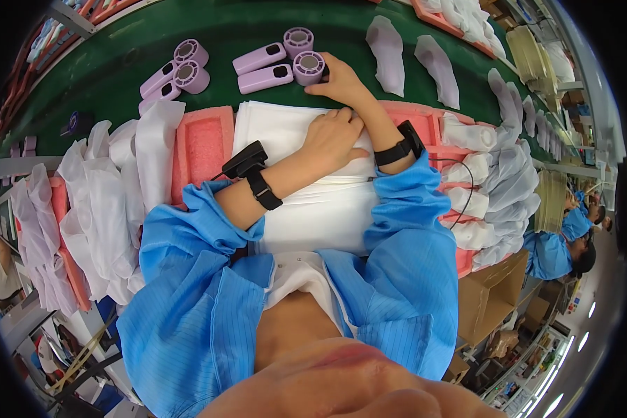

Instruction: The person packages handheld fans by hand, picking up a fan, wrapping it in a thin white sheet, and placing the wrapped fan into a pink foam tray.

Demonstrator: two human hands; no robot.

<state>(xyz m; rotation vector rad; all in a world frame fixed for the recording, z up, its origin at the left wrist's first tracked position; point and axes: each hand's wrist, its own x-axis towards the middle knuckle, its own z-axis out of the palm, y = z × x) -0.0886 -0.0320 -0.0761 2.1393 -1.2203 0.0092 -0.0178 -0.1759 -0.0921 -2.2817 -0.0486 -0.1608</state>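
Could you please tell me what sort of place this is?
Probably a factory packing station: purple devices stand and lie on a green surface, foam trays hold or flank pale-wrapped items, and a co-worker wears a similar blue jacket.

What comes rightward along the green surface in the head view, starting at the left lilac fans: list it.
Left pair of lilac fans, right pair of lilac fans, right hand, first sleeved lilac piece, second sleeved lilac piece, then overlapping sleeved pieces.

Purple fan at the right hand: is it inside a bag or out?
Out: the purple fan shows its round grille uncovered beside the right hand.
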